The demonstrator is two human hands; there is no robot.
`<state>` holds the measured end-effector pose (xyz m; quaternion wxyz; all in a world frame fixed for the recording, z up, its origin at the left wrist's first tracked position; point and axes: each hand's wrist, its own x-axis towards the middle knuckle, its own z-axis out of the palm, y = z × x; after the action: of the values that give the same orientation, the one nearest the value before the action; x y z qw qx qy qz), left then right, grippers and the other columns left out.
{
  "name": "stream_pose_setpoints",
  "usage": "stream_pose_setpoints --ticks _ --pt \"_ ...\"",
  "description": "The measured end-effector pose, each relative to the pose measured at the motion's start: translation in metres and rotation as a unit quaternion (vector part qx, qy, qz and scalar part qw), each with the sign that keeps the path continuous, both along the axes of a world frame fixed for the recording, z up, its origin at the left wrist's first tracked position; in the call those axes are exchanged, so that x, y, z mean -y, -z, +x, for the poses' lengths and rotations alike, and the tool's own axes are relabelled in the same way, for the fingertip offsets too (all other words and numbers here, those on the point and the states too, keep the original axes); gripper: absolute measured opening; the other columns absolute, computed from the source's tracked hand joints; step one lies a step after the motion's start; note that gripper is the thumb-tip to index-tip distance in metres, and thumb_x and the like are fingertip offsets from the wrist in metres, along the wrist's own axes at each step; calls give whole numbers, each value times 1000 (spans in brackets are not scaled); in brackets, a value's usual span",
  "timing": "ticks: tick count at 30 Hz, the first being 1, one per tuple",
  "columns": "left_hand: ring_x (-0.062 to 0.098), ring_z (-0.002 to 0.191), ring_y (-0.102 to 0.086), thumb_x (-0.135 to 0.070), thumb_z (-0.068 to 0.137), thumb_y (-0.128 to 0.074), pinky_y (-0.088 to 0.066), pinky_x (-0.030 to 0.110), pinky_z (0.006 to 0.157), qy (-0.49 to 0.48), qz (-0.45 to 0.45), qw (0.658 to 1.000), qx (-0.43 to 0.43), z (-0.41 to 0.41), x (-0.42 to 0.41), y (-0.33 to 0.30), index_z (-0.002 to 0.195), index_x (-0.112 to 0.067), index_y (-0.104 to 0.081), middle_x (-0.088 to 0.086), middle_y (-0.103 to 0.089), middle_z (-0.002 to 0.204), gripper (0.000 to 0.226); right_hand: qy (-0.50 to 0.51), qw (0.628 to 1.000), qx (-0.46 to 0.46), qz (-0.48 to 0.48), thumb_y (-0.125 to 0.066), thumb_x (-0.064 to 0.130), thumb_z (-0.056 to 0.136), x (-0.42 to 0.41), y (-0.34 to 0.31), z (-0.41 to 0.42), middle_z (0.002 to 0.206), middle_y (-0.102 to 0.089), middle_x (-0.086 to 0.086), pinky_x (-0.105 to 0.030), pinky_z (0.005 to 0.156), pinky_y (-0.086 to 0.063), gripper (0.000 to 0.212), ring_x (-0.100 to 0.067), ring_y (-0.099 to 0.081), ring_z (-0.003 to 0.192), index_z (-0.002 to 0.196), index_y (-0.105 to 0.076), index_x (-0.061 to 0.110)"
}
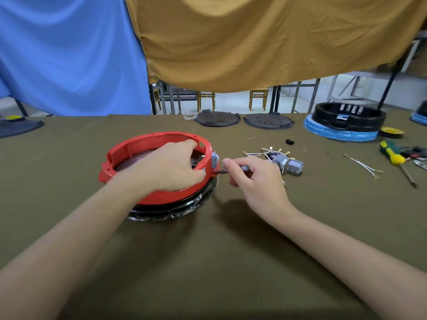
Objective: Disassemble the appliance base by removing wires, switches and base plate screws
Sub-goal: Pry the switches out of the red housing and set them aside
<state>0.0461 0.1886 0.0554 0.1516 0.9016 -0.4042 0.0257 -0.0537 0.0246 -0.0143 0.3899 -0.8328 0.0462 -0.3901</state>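
Observation:
A red ring-shaped appliance base (129, 153) lies on the olive cloth, resting on a black plastic-wrapped rim (184, 210). My left hand (168, 167) reaches inside the ring and grips its right wall. A grey switch (215, 159) sits in that wall on the outside. My right hand (254, 175) pinches a thin dark tool (221, 172) whose tip touches the red wall just below the switch. Removed grey switches with white wires (286, 163) lie right of my right hand.
Two dark round plates (217, 118) (269, 121) lie at the table's far edge. A black base on blue wrap (346, 121) stands far right. A yellow-green screwdriver (392, 155), loose white wires (365, 166) and small tools lie at right. Cloth hangs behind.

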Motion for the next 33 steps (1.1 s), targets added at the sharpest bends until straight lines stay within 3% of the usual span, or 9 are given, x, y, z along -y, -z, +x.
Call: stream_pose_setpoints --ticks 3,5,7,12,16,19,23,29,33 --pt "-3 58 -56 -43 91 -60 -43 17 58 26 32 994 -103 13 6 -15 129 -20 -56 -5 -70 101 44 30 999 -15 -42 -63 28 97 -5 1 -5 71 -67 0 -32 73 -44 22 -14 -59 71 89 -81 18" --pt "-2 77 -64 -39 95 -56 -52 24 76 38 -1 989 -140 17 9 -8 123 -17 -61 -3 -69 113 36 29 996 -24 -80 -63 27 98 -9 0 -6 75 -64 -5 -34 73 -44 20 -16 -56 72 93 -81 18" --pt "18 102 -65 -35 97 -52 -49 44 97 41 -25 988 -150 18 12 2 114 -15 -65 1 -70 112 29 18 995 -26 -95 -62 26 99 -12 -1 -6 78 -61 -7 -36 73 -45 21 -18 -56 72 96 -80 16" --pt "13 109 -62 -37 99 -50 -44 45 104 43 -35 984 -167 17 13 8 116 -23 -64 -8 -69 113 26 7 980 -117 -159 -42 30 106 -17 7 -2 94 -55 -5 -39 81 -42 32 -24 -56 88 113 -66 10" --pt "8 110 -61 -37 100 -49 -42 41 107 44 -39 982 -177 16 12 8 119 -28 -63 -13 -67 117 25 -8 981 -149 -121 -36 25 107 -30 8 2 108 -60 -8 -37 81 -37 23 -29 -56 99 119 -49 11" --pt "11 113 -59 -38 100 -49 -42 38 105 38 -38 983 -176 16 12 8 119 -24 -60 -10 -65 121 26 -12 977 -196 -85 -33 30 107 -35 11 3 86 -59 -3 -41 65 -30 15 -31 -54 79 110 -38 16" --pt "12 113 -56 -39 101 -47 -39 31 97 31 -30 985 -169 14 12 8 125 -20 -58 -14 -61 117 31 27 964 -244 -106 -29 34 107 -34 12 5 70 -45 4 -41 59 -24 24 -21 -39 58 94 -36 16" --pt "11 110 -49 -38 103 -43 -34 29 92 30 -12 986 -162 12 10 7 133 -15 -52 -9 -54 119 40 40 943 -269 -189 -38 16 104 -20 9 3 66 -36 3 -40 55 -25 15 -32 -37 60 90 -32 16" --pt "13 115 -51 -38 103 -43 -37 31 97 29 -5 985 -171 11 11 6 133 -16 -52 -8 -56 125 38 67 931 -283 -222 -42 9 100 -27 7 1 66 -34 5 -34 46 -14 16 -22 -31 54 93 -30 17"
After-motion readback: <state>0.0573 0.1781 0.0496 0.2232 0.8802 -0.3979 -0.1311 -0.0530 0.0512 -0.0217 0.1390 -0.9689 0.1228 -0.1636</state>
